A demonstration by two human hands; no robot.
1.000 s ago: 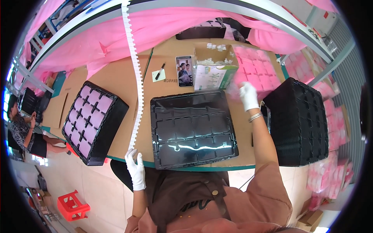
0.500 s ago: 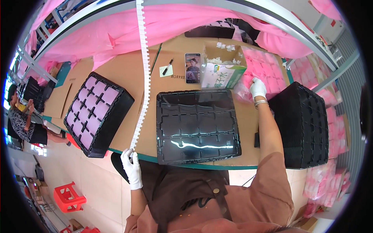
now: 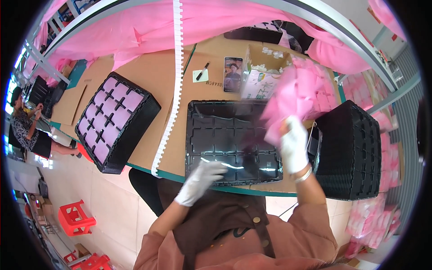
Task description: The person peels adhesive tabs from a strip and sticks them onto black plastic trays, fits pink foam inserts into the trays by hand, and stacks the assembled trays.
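Observation:
In a white glove, my right hand grips a clear bag of pink pieces, lifted over the right side of the black plastic tray; motion blurs the bag. Also gloved, my left hand is over the tray's front left edge, its fingers stretched out and blurred, with nothing seen in them. The tray has rows of square compartments and a shiny surface. To its left, a white notched strip hangs down to the table's front edge, apart from my left hand.
A stack of black trays with lilac pieces stands left, another black tray stack right. Beyond the tray are a phone, a pen and an open carton. A person sits far left near a red stool.
My left hand has let go of the strip and moved right to the tray. The right hand has picked up the pink bag and drawn it nearer, over the tray.

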